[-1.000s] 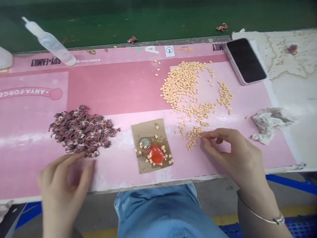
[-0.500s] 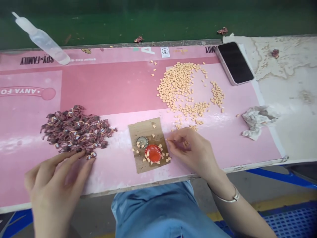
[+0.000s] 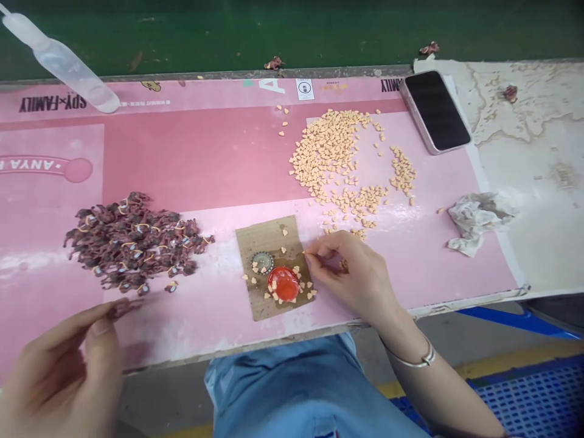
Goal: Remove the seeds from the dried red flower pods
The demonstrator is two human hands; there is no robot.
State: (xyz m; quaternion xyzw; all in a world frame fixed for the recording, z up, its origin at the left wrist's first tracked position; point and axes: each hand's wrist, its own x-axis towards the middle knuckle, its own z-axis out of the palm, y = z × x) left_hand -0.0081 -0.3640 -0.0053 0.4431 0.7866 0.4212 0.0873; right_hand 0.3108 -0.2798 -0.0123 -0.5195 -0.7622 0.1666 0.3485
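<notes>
Between the thumb and index finger of my left hand (image 3: 75,365) is a small dark maroon figure (image 3: 123,309), below the pile of similar figures (image 3: 137,240). My right hand (image 3: 351,271) is pinched at the right edge of a brown cardboard piece (image 3: 246,243); a tiny pale piece (image 3: 305,252) shows at its fingertips. On the cardboard sit a red cap (image 3: 285,284) and a grey bottle cap (image 3: 262,263), with small pale pieces around them. A heap of pale yellow pieces (image 3: 326,146) lies beyond my right hand.
A squeeze bottle (image 3: 68,67) lies at the back left. At the back right is a phone (image 3: 435,112), with a crumpled tissue (image 3: 477,219) nearer the right edge. Loose maroon figures (image 3: 274,62) lie on the green surface (image 3: 182,36).
My left hand has drawn back from the pile toward the lower left, now with a maroon figure in its fingers. My right hand stays pinched, nearly in place. The view has shifted slightly.
</notes>
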